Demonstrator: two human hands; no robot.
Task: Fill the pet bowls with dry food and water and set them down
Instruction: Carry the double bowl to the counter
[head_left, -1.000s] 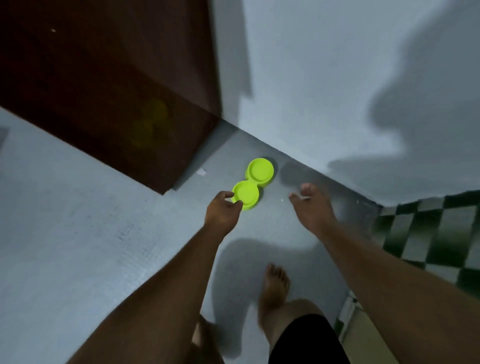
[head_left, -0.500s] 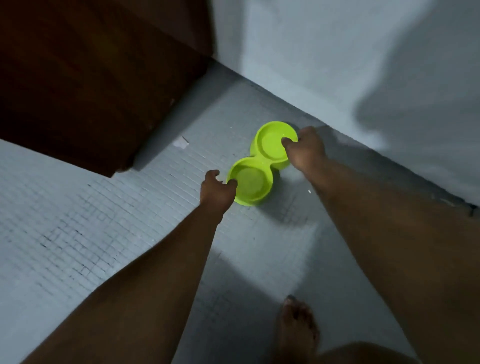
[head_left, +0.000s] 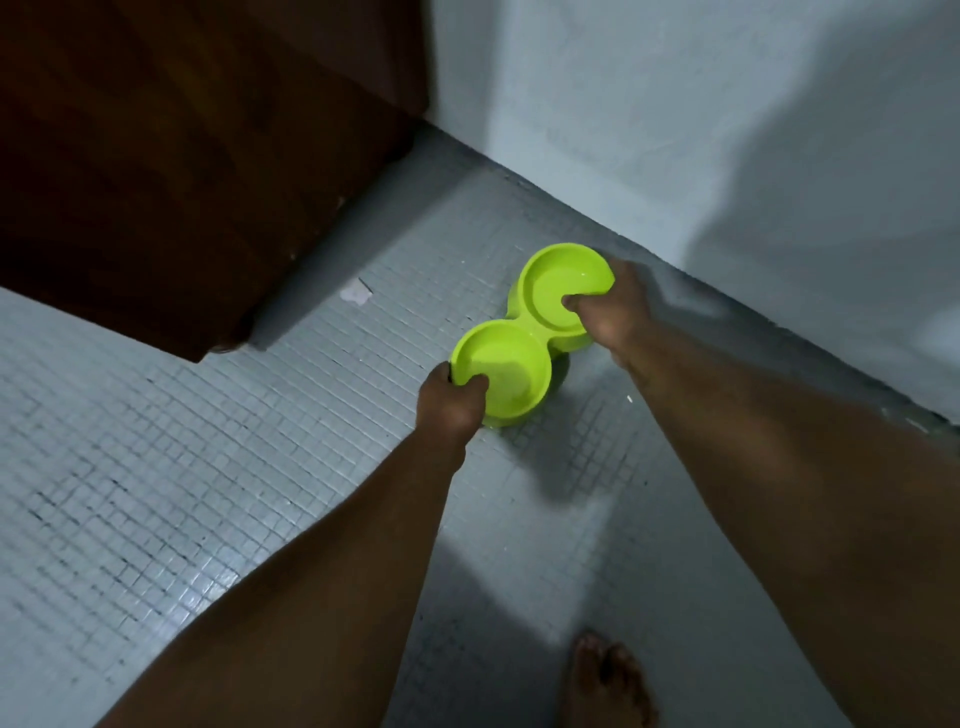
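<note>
The double pet bowl (head_left: 521, 328), lime green with 2 round dishes joined at a narrow waist, sits a little toward 1 o'clock from the middle of the view, low over the floor (head_left: 218, 467). Whether it touches the tiles cannot be told; a dark shadow spreads beneath it toward 5 o'clock. The dishes line up from 7 o'clock to 1 o'clock.

The left hand (head_left: 448, 413) grips the near dish (head_left: 511, 366) at its 7 o'clock rim: the thumb hooks over the lip into the dish, and the fingers curl round the outer wall, mostly hidden. The right hand (head_left: 618, 314) grips the far dish (head_left: 553, 280) at its 4 o'clock rim the same way, thumb tip inside and fingers wrapped behind the edge, slightly blurred. Both dishes show green bottoms, the far one with a faint pale sheen.

The floor is small grey mosaic tile. A dark brown wooden panel (head_left: 171, 171) fills the 10 o'clock corner, and a pale wall (head_left: 727, 130) runs across from 12 to 3 o'clock. A white scrap (head_left: 356, 292) lies on the tiles at 9 o'clock from the far dish. A bare foot (head_left: 608, 683) stands at 5 o'clock, near the bottom edge.
</note>
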